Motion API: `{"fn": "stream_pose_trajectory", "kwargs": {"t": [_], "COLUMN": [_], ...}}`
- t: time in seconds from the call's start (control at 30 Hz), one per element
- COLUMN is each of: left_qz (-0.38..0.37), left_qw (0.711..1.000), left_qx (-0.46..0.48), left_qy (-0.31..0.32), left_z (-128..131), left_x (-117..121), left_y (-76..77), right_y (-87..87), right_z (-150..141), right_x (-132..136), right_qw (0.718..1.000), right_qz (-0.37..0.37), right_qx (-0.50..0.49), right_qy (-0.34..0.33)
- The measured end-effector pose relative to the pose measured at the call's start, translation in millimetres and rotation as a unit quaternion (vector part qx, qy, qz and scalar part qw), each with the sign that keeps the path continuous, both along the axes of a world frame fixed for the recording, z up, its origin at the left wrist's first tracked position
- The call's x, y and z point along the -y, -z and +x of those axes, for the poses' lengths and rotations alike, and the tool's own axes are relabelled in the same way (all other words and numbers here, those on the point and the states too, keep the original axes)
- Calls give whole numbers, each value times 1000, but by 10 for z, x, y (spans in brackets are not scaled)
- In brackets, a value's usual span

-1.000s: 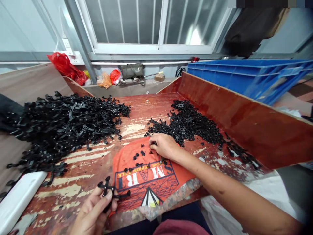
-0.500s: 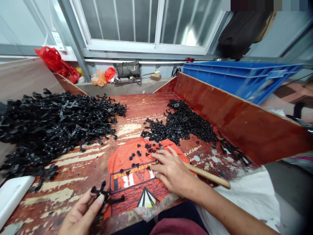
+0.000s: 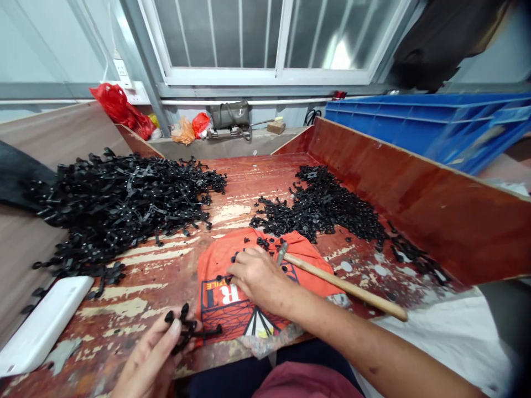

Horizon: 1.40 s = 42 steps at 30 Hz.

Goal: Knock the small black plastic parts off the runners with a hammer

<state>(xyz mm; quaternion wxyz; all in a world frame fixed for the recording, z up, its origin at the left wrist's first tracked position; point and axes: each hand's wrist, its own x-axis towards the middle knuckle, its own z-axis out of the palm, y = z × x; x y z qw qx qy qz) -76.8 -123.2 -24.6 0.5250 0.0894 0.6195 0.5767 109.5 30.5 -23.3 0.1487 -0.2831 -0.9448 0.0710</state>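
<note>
My left hand (image 3: 155, 354) is closed around a black branched plastic piece (image 3: 188, 329) at the front edge of the table, its arms sticking out past the thumb. My right hand (image 3: 261, 279) reaches over an orange printed cloth (image 3: 244, 318), its fingers curled down among small black plastic caps (image 3: 263, 242). A cap shows at its fingertips; whatever they pinch is mostly hidden. Just right of that hand, a hammer with a wooden handle (image 3: 344, 284) lies across the cloth, its metal head toward the caps.
A big heap of black branched pieces (image 3: 128, 193) lies at left, and a pile of smaller black parts (image 3: 327, 204) at right. A white plastic object (image 3: 43, 326) rests at front left. Wooden boards (image 3: 415, 188) wall the table; a blue crate (image 3: 415, 124) stands beyond.
My right hand has moved left over the cloth, away from the hammer head, which now shows. The left hand keeps the branched piece, slightly turned. The view has shifted a little.
</note>
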Motion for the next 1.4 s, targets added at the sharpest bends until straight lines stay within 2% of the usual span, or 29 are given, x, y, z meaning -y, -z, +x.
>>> {"fn": "stream_pose_trajectory", "kwargs": {"t": [0.1,0.27,0.47,0.7,0.8,0.87,0.9,1.03,1.1,1.13,1.17,1.23,1.4], "left_qz": [-12,-16,14,21,30,36,36,37,51,61,69,78,90], "left_qw": [1000,996,991,978,966,931,899,728,664,642,628,621,642], "left_qx": [-13,-44,-73,-125,-212,-323,-386,-602,-653,-664,-666,-653,-621], "left_qy": [26,78,112,166,146,166,202,325,360,378,396,427,440], "left_z": [35,-59,-20,-72,-152,-214,-240,-238,-163,-117,-75,-16,-67], "left_x": [-17,-103,-137,-64,-193,-377,-494,-1007,-1228,-1320,-1398,-1515,-1633], "left_y": [-71,-53,-62,44,12,-60,-102,-219,-222,-207,-183,-109,100], "right_y": [35,41,142,159,143,114,91,-14,-34,-27,-11,41,138], "right_z": [-104,-71,-150,-112,-34,53,103,237,205,165,115,11,-96], "right_x": [29,60,109,331,326,253,204,52,37,40,45,46,-9], "right_qw": [1000,1000,997,1000,999,997,996,991,994,996,997,999,1000], "right_qz": [12,18,16,-20,-38,-45,-45,-27,-15,-10,-5,1,16], "right_qx": [20,21,25,22,9,-8,-18,-41,-37,-32,-26,-13,5], "right_qy": [-3,-5,-64,8,34,63,81,126,106,87,67,31,8]}}
